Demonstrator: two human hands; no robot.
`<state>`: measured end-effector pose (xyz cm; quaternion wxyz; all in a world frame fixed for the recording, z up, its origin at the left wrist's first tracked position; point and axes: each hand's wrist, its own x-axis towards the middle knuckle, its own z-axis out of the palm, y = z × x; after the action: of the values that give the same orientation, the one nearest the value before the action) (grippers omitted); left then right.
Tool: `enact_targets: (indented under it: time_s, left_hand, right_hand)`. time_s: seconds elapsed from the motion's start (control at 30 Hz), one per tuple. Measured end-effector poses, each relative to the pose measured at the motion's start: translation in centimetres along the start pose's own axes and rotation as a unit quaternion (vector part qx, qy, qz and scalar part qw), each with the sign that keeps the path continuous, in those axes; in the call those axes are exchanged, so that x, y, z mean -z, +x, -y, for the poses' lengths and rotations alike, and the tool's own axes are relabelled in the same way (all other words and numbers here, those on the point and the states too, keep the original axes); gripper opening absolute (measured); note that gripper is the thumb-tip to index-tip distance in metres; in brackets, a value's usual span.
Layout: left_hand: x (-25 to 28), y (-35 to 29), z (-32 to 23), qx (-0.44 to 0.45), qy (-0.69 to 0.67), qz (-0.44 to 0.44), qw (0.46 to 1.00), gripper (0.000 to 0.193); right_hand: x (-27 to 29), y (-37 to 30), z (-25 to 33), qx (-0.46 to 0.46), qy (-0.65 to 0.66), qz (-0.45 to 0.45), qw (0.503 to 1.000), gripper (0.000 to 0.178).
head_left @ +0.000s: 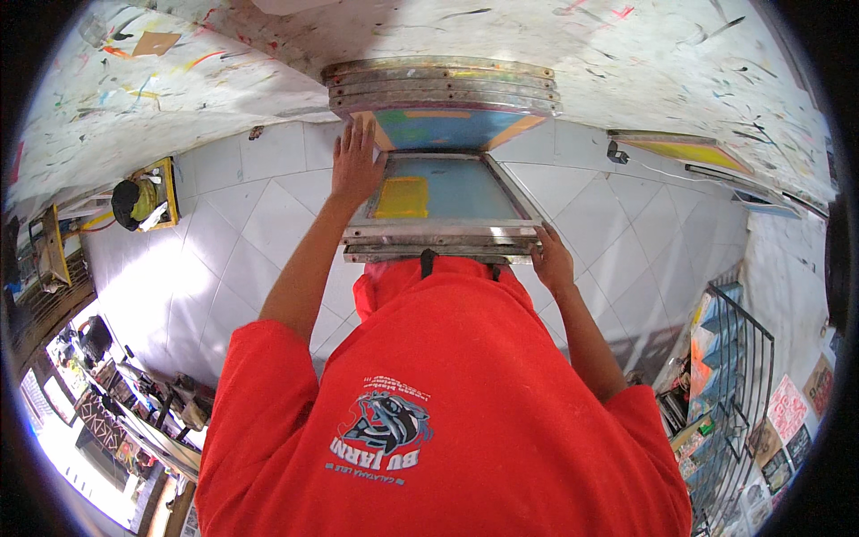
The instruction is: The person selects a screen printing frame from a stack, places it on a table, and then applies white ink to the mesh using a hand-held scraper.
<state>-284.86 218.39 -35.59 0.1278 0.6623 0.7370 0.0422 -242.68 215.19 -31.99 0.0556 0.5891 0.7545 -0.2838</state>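
Note:
Several screen printing frames (447,234) with blue mesh rest stacked against my body. The top one has a yellow rectangular patch (402,197) on its left. My left hand (356,166) is open, its fingers stretched up beside the lower left corner of the upright stack and its thumb near the frame's far left corner. With my right hand (553,258) I hold the near right corner of the frames against me, fingertips on the edge. Ahead, another stack of screen frames (443,85) leans against the wall, the nearest with blue mesh and an orange border.
A paint-streaked white wall (644,54) rises ahead over a pale tiled floor (295,210). At right, a yellow-mesh screen frame (702,154) leans on the wall near a white cable. A yellow-edged box (165,192) stands at left, a dark metal rack (738,358) at lower right.

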Motion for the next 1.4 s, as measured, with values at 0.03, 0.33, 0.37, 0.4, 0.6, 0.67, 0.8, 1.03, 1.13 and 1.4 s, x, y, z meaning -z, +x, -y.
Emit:
enact_targets:
  time_s: [0.03, 0.33, 0.37, 0.4, 0.6, 0.67, 0.8, 1.03, 1.13, 1.4]
  left_hand:
    - [0.2, 1.7, 0.0, -0.009, 0.011, -0.001, 1.000, 0.068]
    - [-0.3, 4.7, -0.4, -0.012, 0.071, 0.078, 0.994, 0.075]
    - [-0.2, 4.5, -0.6, -0.006, 0.066, 0.079, 0.995, 0.075]
    - [-0.2, 4.3, -0.7, -0.011, 0.071, 0.074, 0.995, 0.076]
    - [-0.7, 0.2, -1.6, -0.005, 0.067, 0.081, 0.994, 0.081]
    - [-0.6, -1.9, -2.2, -0.005, 0.086, 0.107, 0.990, 0.082]
    - [0.2, -6.9, -3.7, -0.015, 0.078, 0.137, 0.987, 0.081]
    - [-0.7, -13.0, -4.3, -0.030, 0.048, 0.160, 0.986, 0.078]
    - [-1.2, -13.9, -3.9, -0.038, 0.028, 0.160, 0.986, 0.076]
    - [-0.4, -13.3, -3.4, -0.055, 0.006, 0.189, 0.980, 0.058]
  right_hand:
    - [0.1, -0.1, 0.2, -0.010, 0.004, 0.002, 1.000, 0.041]
    - [0.1, -1.6, 0.6, -0.079, 0.058, 0.022, 0.995, 0.041]
    - [-0.5, -1.9, 0.1, -0.064, 0.038, 0.008, 0.997, 0.041]
    - [-1.2, -1.9, -0.1, -0.048, 0.019, -0.009, 0.999, 0.041]
    - [-1.4, -1.6, 0.7, -0.061, 0.028, -0.001, 0.998, 0.039]
    - [-1.3, -1.5, 0.9, -0.056, 0.032, -0.009, 0.998, 0.039]
    - [-1.3, -1.5, 1.0, -0.051, 0.046, -0.018, 0.997, 0.038]
    - [-1.3, -1.9, 0.7, -0.050, 0.031, -0.011, 0.998, 0.036]
    - [-1.0, -1.8, 0.7, -0.055, 0.038, 0.001, 0.998, 0.038]
    - [-1.2, -1.7, 0.1, -0.066, 0.033, 0.008, 0.997, 0.040]
